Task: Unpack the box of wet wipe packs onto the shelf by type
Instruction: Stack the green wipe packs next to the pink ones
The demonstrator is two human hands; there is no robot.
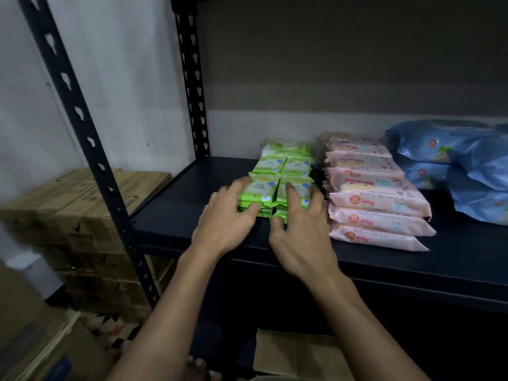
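Small green wipe packs (286, 171) lie stacked in two columns on the dark shelf (176, 215). My left hand (228, 218) rests on the front left stack with fingers spread and thumb against its front edge. My right hand (299, 229) presses the front right stack, fingers spread on top and thumb at the front. To their right sits a row of pink wipe packs (376, 199), overlapping front to back. Large blue wipe packs (450, 163) are piled at the far right. A cardboard box flap (297, 353) shows below the shelf.
A black perforated upright (82, 125) stands at the shelf's left front and another (192, 86) at the back. Stacked cardboard cartons (82, 210) sit left of the rack against a white wall. The shelf surface left of the green packs is bare.
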